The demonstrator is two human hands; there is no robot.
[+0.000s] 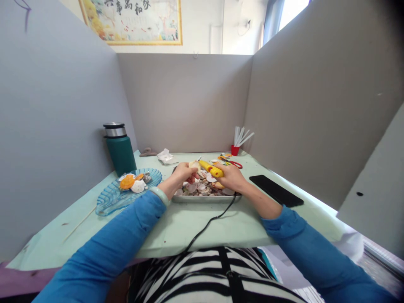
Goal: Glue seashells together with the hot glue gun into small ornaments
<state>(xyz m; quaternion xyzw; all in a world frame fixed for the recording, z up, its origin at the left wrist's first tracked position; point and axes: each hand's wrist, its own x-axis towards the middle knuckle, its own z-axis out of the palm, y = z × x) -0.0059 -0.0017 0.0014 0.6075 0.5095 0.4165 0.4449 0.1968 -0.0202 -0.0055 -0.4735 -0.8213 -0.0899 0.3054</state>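
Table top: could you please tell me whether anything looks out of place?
Nothing spilled or damaged. A thin stick lies loose beside the blue dish, and the cord of the glue gun trails over the table edge.

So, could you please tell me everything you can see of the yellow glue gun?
The yellow plastic glue gun lies nearly level in the right hand, above the steel tray of shells. Its nozzle points toward a pale shell held by the left hand. A black cord trails from it off the pale green table.
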